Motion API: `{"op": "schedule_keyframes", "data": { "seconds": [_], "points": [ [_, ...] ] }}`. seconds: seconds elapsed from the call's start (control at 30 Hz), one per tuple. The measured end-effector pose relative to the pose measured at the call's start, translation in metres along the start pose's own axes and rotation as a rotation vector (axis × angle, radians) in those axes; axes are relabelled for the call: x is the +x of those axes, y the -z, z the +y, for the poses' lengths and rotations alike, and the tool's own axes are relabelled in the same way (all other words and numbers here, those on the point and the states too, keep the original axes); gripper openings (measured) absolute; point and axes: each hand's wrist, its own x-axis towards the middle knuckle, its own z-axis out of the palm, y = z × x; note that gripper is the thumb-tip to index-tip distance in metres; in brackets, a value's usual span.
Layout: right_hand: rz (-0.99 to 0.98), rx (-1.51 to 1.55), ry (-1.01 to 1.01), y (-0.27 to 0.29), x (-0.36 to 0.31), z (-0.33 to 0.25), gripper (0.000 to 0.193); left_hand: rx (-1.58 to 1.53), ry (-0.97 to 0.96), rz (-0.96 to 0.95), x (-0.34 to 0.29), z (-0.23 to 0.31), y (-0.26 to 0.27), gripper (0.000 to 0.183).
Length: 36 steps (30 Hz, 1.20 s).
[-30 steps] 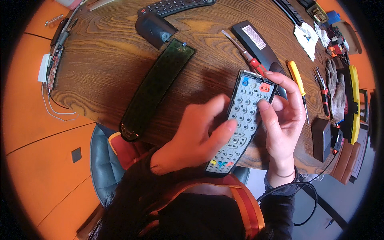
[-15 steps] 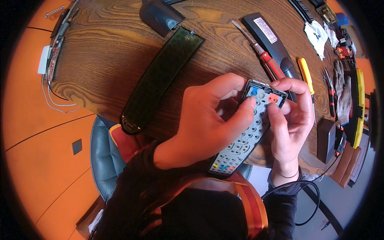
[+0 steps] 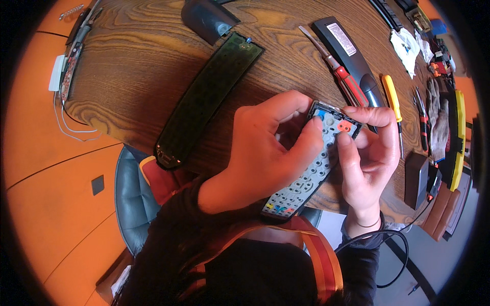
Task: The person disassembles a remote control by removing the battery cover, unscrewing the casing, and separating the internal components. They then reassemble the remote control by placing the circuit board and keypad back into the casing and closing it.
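Note:
Both hands grip a remote control's front shell with its grey rubber keypad (image 3: 304, 182) facing up. The shell slants from its far end, between my fingers, down toward my body. My left hand (image 3: 273, 148) is closed on the far left corner, its thumb pressed on the keypad near a blue key. My right hand (image 3: 371, 158) pinches the far right corner, thumb by the red-orange keys. Left of them a long dark green circuit board (image 3: 206, 99) lies on the table. Beyond my right hand are a red-handled screwdriver (image 3: 349, 84) and a black remote back cover (image 3: 347, 53).
A yellow-handled screwdriver (image 3: 392, 97), pliers (image 3: 421, 120), grey gloves (image 3: 439, 122) and a black box (image 3: 416, 178) lie along the right of the wooden table (image 3: 138, 56). At the far edge sits a dark curved part (image 3: 206, 23). A teal chair (image 3: 133, 196) stands at left.
The keypad shell has shifted slightly left, and both hands have moved a little with it. My grip on its far corners stays much the same.

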Motion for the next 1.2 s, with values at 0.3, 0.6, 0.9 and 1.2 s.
{"op": "schedule_keyframes", "data": {
  "seconds": [0.3,0.6,0.9,1.2],
  "points": [
    [-0.04,-0.165,0.101,0.004,0.001,0.005,0.024,0.008,0.019,-0.007,0.002,0.0,0.0,0.01],
    [0.061,-0.086,-0.013,0.001,0.003,-0.003,0.034,-0.026,-0.044,-0.025,-0.002,-0.002,-0.001,0.014],
    [0.073,-0.12,-0.06,0.005,0.005,-0.001,0.016,0.146,-0.213,-0.063,-0.005,-0.006,-0.006,0.018],
    [0.084,-0.311,-0.003,0.007,0.003,0.0,0.012,0.232,-0.151,-0.079,-0.008,-0.002,-0.006,0.021]
  ]
}}
